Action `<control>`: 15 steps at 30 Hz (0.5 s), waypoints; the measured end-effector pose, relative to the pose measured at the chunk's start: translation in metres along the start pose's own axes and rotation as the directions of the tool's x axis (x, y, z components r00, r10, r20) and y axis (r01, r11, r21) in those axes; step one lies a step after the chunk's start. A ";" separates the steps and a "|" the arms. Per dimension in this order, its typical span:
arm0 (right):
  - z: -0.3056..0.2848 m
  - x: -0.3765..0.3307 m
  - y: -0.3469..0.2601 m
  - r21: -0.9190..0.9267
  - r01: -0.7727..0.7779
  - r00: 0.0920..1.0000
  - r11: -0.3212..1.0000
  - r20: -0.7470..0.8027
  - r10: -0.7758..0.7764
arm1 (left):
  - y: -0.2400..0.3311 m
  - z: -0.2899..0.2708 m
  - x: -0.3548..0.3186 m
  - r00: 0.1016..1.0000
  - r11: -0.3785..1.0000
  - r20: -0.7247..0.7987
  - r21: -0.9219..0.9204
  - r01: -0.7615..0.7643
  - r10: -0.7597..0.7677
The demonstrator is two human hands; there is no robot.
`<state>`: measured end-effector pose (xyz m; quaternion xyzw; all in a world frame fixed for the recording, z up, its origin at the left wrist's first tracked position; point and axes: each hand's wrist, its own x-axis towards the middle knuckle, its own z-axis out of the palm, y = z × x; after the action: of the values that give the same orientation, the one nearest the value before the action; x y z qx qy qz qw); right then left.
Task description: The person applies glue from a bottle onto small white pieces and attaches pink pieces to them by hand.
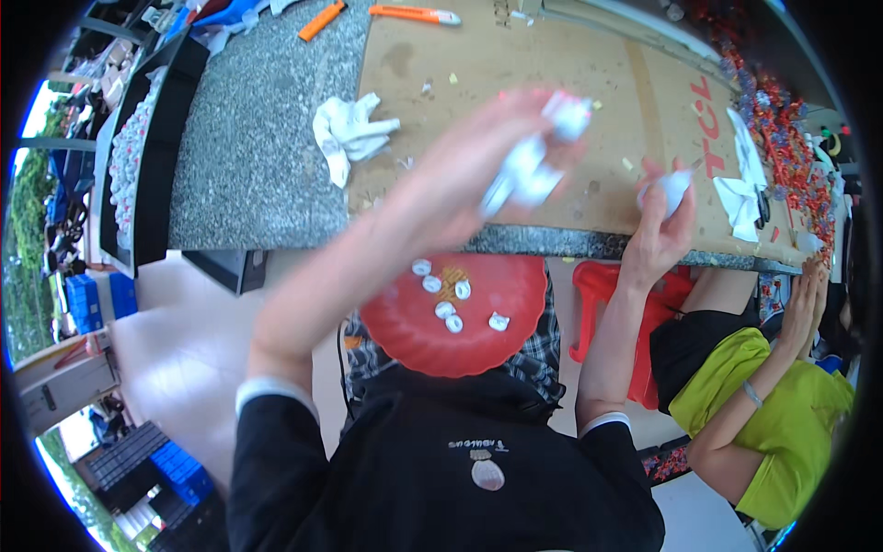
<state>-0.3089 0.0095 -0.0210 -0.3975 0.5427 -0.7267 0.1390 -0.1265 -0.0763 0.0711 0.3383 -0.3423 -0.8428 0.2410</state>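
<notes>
My right hand (664, 225) is raised over the front edge of a speckled grey table (258, 156), its thumb and fingers closed around a small, rounded white piece (676, 189). My left hand (510, 124) is over a flat sheet of brown cardboard (589, 60) on the table, blurred; white shapes (522, 175) show at its fingers, too smeared to identify, and I cannot tell how tightly the fingers close. My left forearm slants across the table edge, hiding part of the cardboard.

On my lap sits a red tray (405, 340) with a fluted rim, its far side cut off from view by the table. Several small white rings (463, 290) lie scattered in it.

Left of the cardboard's middle is a crumpled white cloth (345, 133), and at the far side lie an orange-handled tool (414, 15) and a shorter orange piece (322, 19). Past the table's left end, a long black bin (168, 138) contains many small white pieces (131, 156). To the right, more white cloth (739, 207) lies near a heap of shiny red and blue bits (782, 138). Beside me, by a red stool (596, 285), sits a person in a yellow-green top (727, 405), hands together at the table edge.
</notes>
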 end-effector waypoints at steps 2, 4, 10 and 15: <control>-0.005 -0.022 -0.013 -0.163 -0.081 0.992 0.983 0.079 0.095 | -0.046 -0.037 -0.037 0.997 0.960 0.051 -0.275 0.063 -0.051; -0.004 -0.048 -0.026 -0.033 -0.182 0.951 0.983 0.249 0.185 | -0.084 -0.056 -0.065 0.999 0.930 0.020 -0.366 0.040 -0.035; 0.027 -0.095 -0.060 -0.086 -0.454 0.775 0.887 0.453 0.441 | -0.127 -0.069 -0.094 0.993 0.818 0.115 -0.572 0.058 0.009; 0.040 -0.097 -0.061 -0.190 -0.351 0.779 0.917 0.483 0.399 | -0.124 -0.068 -0.093 0.994 0.878 0.096 -0.479 -0.003 0.056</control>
<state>-0.2030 0.0663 -0.0034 -0.4659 0.5860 -0.5271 0.4022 -0.0368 0.0350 -0.0194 0.2175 -0.1413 -0.9143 0.3111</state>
